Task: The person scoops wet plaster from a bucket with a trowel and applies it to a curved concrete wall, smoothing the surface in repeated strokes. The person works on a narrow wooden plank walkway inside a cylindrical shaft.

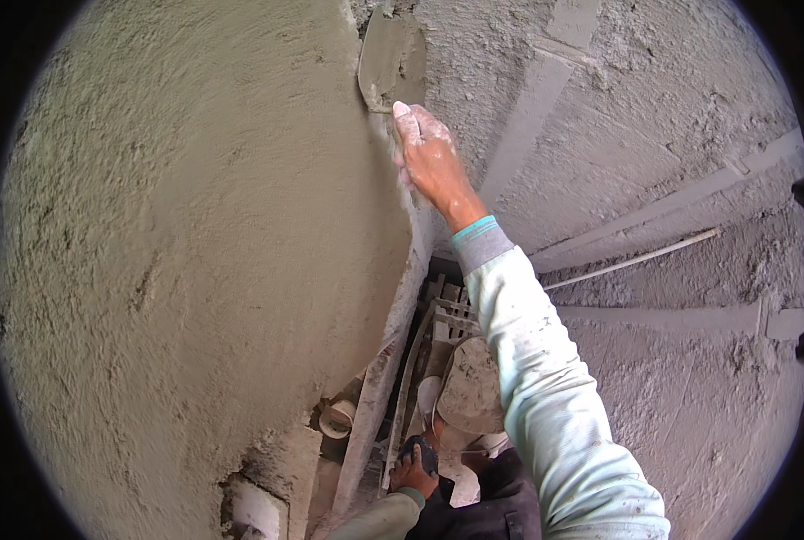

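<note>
High up, my right hand point(429, 153) is closed on a trowel point(391, 63), thumb toward the blade. Its broad blade, smeared with wet grey mortar, lies at the upper edge of the freshly coated wall point(240, 198), where that meets a rougher wall point(654, 108) on the right. Most of the handle is hidden inside my fist. Low down near my legs, my left hand point(413, 472) has its fingers curled over a dark rounded thing point(420, 454), whose kind I cannot make out. Right of it stands a bucket point(472, 387) filled with grey mortar.
Smooth flat bands point(519, 126) cross the right wall, and a thin pale rod point(636, 258) leans along it. Boards point(411, 378) and slats crowd the narrow space below. A round pale pipe end point(337, 418) and a broken recess point(256, 513) lie at lower left.
</note>
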Motion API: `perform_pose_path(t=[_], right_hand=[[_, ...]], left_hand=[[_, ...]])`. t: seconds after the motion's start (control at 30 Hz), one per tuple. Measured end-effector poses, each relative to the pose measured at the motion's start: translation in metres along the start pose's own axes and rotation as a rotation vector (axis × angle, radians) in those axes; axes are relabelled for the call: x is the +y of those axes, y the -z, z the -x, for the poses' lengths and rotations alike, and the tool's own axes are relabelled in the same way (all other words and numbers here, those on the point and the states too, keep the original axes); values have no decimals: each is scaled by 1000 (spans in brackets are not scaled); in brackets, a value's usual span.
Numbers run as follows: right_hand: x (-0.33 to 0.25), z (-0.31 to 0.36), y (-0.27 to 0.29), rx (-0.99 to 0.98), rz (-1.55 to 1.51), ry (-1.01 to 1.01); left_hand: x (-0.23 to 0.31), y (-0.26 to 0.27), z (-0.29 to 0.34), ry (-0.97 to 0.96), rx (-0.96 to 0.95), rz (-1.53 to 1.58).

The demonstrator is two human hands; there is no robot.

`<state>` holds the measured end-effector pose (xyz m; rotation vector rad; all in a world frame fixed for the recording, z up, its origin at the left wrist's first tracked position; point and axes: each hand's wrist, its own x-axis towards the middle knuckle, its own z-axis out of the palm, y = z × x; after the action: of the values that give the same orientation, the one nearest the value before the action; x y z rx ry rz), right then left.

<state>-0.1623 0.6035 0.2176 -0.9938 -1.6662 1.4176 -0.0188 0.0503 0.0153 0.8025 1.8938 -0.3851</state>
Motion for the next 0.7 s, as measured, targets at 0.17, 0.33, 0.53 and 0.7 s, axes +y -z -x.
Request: perform_pose_path(t=[0.17, 0.33, 0.53, 0.7], right_hand=[[16, 43, 14, -49, 86, 196], [48, 45, 43, -76, -119, -275], [49, -28, 76, -21, 181, -285], [30, -48, 95, -139, 380, -281]], left_hand=[[4, 5, 5, -5, 1, -74], [1, 12, 1, 8, -4, -31], [-4, 9, 3, 41, 4, 1], [-7, 6, 4, 35, -4, 33]])
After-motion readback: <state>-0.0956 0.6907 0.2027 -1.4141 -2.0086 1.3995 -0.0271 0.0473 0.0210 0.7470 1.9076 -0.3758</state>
